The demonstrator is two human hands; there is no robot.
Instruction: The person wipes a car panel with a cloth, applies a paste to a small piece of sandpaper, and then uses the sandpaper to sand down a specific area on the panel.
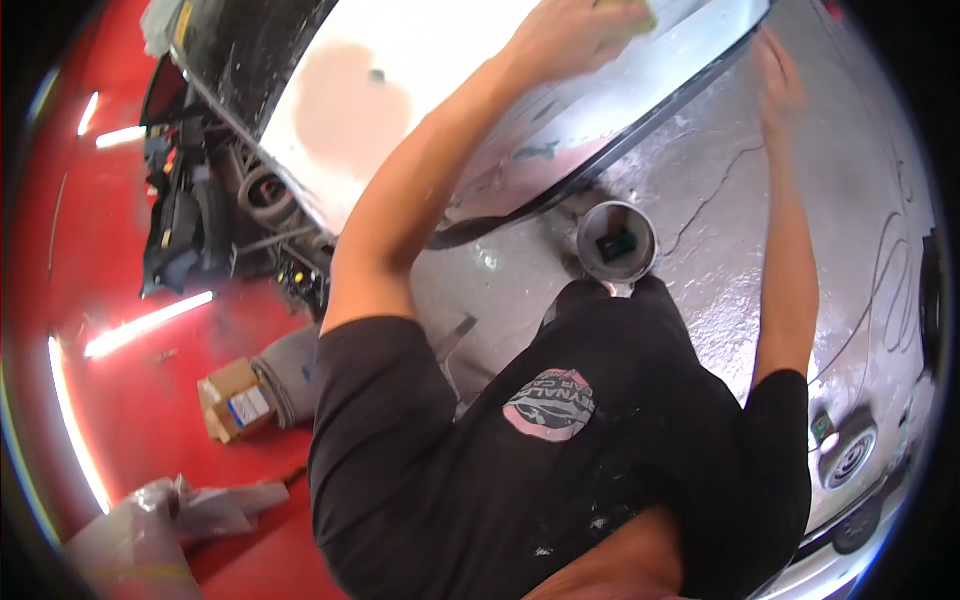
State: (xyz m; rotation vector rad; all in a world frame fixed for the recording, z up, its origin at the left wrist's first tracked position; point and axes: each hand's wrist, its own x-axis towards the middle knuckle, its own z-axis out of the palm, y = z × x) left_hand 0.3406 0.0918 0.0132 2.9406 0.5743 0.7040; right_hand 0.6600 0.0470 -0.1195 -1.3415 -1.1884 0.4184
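A car body panel (440,50), white and glossy with a pinkish-beige patch and worn spots, spans the top. Over it reaches my left hand (580,38), closed on a small yellow-green pad (642,18) that is partly cut off by the upper edge. Whether the pad presses on the surface is hard to tell. My right hand (780,75) is blurred beside the panel's right edge, fingers stretched out, with nothing seen in it. A round bucket (590,268) stands below the panel, in front of my legs, with a dark green object (617,243) inside.
Exposed car parts (265,195) lie left of the panel. On the red floor (110,390) are a cardboard box (228,385), a grey roll (288,370) and plastic sheeting (145,535). A cable (890,260) loops over the wet grey floor; a wheel-like disc (850,455) sits at lower right.
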